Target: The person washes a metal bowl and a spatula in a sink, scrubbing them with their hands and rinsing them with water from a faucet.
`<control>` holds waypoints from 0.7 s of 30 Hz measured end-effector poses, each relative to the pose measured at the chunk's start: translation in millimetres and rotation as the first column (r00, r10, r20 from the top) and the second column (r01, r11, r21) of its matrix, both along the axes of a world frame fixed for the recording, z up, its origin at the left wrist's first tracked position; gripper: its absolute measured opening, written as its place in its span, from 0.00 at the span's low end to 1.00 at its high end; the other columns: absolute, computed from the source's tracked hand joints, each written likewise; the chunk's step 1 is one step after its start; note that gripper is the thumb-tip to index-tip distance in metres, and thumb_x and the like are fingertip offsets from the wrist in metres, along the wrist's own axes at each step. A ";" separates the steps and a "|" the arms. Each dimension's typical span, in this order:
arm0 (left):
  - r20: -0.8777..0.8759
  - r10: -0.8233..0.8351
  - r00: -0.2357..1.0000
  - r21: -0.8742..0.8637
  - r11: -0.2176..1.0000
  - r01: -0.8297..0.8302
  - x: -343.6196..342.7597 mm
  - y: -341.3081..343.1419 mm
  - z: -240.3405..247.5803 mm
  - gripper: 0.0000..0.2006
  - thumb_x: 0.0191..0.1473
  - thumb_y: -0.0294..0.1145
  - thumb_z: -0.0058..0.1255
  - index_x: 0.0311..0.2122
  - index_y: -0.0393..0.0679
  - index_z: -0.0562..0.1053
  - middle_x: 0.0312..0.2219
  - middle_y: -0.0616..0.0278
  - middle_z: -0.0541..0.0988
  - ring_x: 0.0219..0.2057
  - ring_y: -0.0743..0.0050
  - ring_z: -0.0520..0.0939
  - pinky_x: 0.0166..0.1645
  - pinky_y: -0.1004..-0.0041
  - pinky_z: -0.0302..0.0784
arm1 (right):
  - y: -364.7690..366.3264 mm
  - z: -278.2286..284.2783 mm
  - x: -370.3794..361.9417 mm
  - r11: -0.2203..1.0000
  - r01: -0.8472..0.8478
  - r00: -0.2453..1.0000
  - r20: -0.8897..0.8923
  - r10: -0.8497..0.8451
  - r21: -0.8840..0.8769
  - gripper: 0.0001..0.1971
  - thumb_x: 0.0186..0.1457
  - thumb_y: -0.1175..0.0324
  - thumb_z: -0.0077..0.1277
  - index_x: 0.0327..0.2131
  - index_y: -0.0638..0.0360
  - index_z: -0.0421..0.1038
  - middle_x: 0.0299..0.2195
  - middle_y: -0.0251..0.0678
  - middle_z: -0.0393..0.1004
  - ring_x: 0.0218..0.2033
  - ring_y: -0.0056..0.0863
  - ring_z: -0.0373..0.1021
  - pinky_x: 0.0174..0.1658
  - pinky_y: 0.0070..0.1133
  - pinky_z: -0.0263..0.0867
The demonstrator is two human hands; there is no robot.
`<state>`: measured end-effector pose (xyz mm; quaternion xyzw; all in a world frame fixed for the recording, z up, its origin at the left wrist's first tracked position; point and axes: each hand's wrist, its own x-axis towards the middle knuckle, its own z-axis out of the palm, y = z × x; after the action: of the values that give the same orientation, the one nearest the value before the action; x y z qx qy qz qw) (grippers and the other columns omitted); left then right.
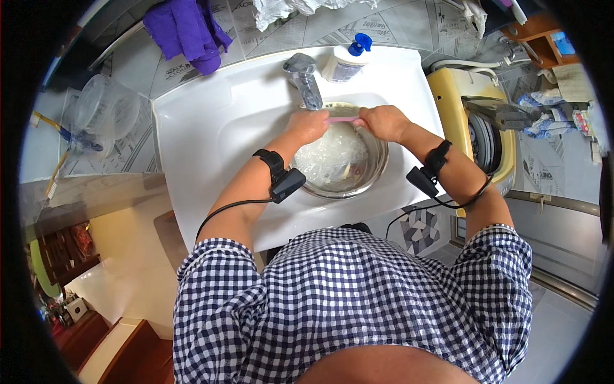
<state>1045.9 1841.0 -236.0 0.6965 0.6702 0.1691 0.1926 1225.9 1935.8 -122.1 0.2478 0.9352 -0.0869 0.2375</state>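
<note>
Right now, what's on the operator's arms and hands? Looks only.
Left hand and right hand: ungloved. Each forearm wears a black strap with a black box and black cable. Short sleeves: dark-blue-and-white check.

Grey patterned tiles [371,29] clad the wall [288,38] before me, a yellow washing machine [484,137] standing at right and brown wooden furniture [144,349] at far left.

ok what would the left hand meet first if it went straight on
Probably the bowl's far rim; if the left hand passes above it, the white bottle. Depth is unclear.
</note>
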 end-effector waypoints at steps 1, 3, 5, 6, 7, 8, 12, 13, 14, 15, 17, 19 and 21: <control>-0.003 -0.007 1.000 0.000 1.000 0.007 -0.6 1.5 -1.4 0.07 0.51 0.35 0.39 0.31 0.45 0.67 0.24 0.54 0.76 0.28 0.53 0.77 0.31 0.59 0.71 | 0.2 -1.2 1.0 1.000 0.025 1.000 -0.014 -0.025 0.007 0.26 0.57 0.47 0.28 0.33 0.59 0.70 0.28 0.46 0.73 0.32 0.45 0.70 0.38 0.35 0.64; -0.113 0.008 0.994 -0.046 0.999 -0.013 -2.6 3.8 -4.5 0.08 0.49 0.32 0.39 0.35 0.48 0.69 0.23 0.52 0.76 0.27 0.49 0.76 0.31 0.58 0.70 | 7.1 -5.8 5.4 0.998 0.057 0.998 -0.031 -0.057 0.013 0.27 0.58 0.46 0.28 0.32 0.59 0.70 0.28 0.47 0.73 0.32 0.45 0.70 0.38 0.35 0.64; -0.029 0.047 0.998 0.101 0.994 -0.044 -34.2 -9.7 -45.8 0.10 0.50 0.31 0.39 0.38 0.48 0.70 0.21 0.52 0.75 0.25 0.53 0.77 0.29 0.61 0.71 | 30.4 -16.1 16.8 0.964 0.018 0.977 -0.199 -0.073 -0.265 0.28 0.57 0.45 0.30 0.27 0.62 0.69 0.23 0.45 0.73 0.27 0.46 0.70 0.34 0.35 0.65; 0.063 0.062 0.996 0.244 0.967 -0.076 -52.7 -12.6 -58.5 0.12 0.50 0.30 0.39 0.41 0.48 0.71 0.19 0.52 0.75 0.22 0.57 0.77 0.27 0.64 0.71 | 42.9 -28.5 31.3 0.949 -0.009 0.952 -0.293 -0.088 -0.315 0.30 0.56 0.43 0.31 0.24 0.62 0.69 0.16 0.38 0.70 0.18 0.34 0.67 0.25 0.27 0.63; 0.058 0.067 0.996 0.235 0.969 -0.079 -67.0 -19.2 -59.5 0.12 0.50 0.30 0.39 0.41 0.48 0.71 0.19 0.52 0.75 0.22 0.57 0.77 0.27 0.64 0.71 | 46.2 -16.8 22.6 0.839 0.232 0.963 -0.003 -0.269 -0.493 0.29 0.56 0.43 0.32 0.23 0.60 0.69 0.14 0.33 0.65 0.15 0.26 0.62 0.21 0.23 0.59; 0.340 0.140 0.930 0.071 0.982 -0.173 -73.6 -21.7 -51.6 0.12 0.51 0.30 0.40 0.40 0.45 0.71 0.18 0.55 0.75 0.20 0.64 0.76 0.25 0.67 0.71 | 47.1 -0.1 20.9 0.660 0.499 0.867 0.319 -0.383 -0.562 0.28 0.56 0.43 0.33 0.23 0.59 0.69 0.11 0.28 0.60 0.12 0.19 0.57 0.16 0.18 0.54; 0.683 0.419 0.599 -0.434 0.892 -0.130 -76.5 -12.7 -12.3 0.12 0.53 0.33 0.44 0.40 0.39 0.71 0.21 0.65 0.74 0.22 0.79 0.74 0.24 0.77 0.70 | 46.6 -4.0 21.4 0.382 0.642 0.745 0.422 -0.517 -0.665 0.26 0.57 0.44 0.34 0.23 0.56 0.70 0.10 0.23 0.52 0.11 0.15 0.48 0.15 0.14 0.46; 0.746 0.465 0.477 -0.468 0.875 -0.121 -71.9 -14.2 -13.0 0.15 0.51 0.38 0.49 0.41 0.41 0.71 0.30 0.66 0.75 0.25 0.79 0.74 0.25 0.79 0.71 | 39.6 -4.7 12.3 0.400 0.608 0.774 0.401 -0.490 -0.686 0.25 0.57 0.45 0.35 0.23 0.56 0.70 0.10 0.22 0.52 0.10 0.14 0.48 0.14 0.14 0.46; 0.744 0.471 0.474 -0.472 0.873 -0.126 -63.6 -14.5 -10.1 0.15 0.51 0.38 0.49 0.41 0.41 0.71 0.30 0.66 0.75 0.25 0.79 0.74 0.25 0.79 0.71 | 34.3 -7.8 6.8 0.409 0.580 0.796 0.381 -0.471 -0.705 0.24 0.57 0.47 0.36 0.23 0.57 0.70 0.10 0.22 0.53 0.10 0.14 0.48 0.14 0.15 0.46; 0.804 0.448 0.391 -0.460 0.885 -0.068 -53.9 -16.0 -7.5 0.15 0.51 0.39 0.50 0.41 0.40 0.71 0.31 0.67 0.75 0.27 0.78 0.74 0.27 0.78 0.72 | 30.7 -13.3 2.6 0.393 0.583 0.789 0.381 -0.482 -0.711 0.22 0.58 0.50 0.38 0.24 0.57 0.70 0.10 0.22 0.54 0.10 0.13 0.48 0.14 0.15 0.45; 0.807 0.528 0.265 -0.537 0.842 -0.044 -41.3 -19.6 -1.9 0.14 0.49 0.41 0.51 0.37 0.42 0.72 0.29 0.68 0.75 0.28 0.72 0.76 0.32 0.71 0.72 | 28.7 -24.0 -7.3 0.428 0.528 0.824 0.322 -0.466 -0.733 0.21 0.58 0.50 0.38 0.25 0.58 0.70 0.10 0.21 0.54 0.10 0.12 0.49 0.14 0.14 0.46; 0.654 0.573 0.494 -0.477 0.819 -0.319 -44.3 -19.6 -37.2 0.15 0.50 0.44 0.50 0.35 0.42 0.73 0.29 0.64 0.76 0.27 0.67 0.77 0.34 0.68 0.71 | 27.4 -28.3 -25.7 0.495 0.437 0.882 0.249 -0.400 -0.751 0.21 0.57 0.50 0.39 0.25 0.60 0.69 0.11 0.23 0.56 0.12 0.13 0.52 0.16 0.14 0.50; 0.224 0.594 0.772 -0.272 0.799 -0.536 -25.5 -8.3 -21.2 0.22 0.51 0.52 0.41 0.27 0.41 0.76 0.25 0.50 0.77 0.25 0.52 0.77 0.35 0.60 0.69 | 20.0 -32.7 -19.0 0.617 0.387 0.901 0.138 -0.411 -0.685 0.22 0.57 0.49 0.39 0.25 0.60 0.69 0.12 0.25 0.58 0.14 0.15 0.55 0.18 0.16 0.53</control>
<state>1020.3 1832.7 -257.2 0.4059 0.8250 0.2568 0.2978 1206.9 1955.9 -154.8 0.3392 0.7570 -0.4874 0.2727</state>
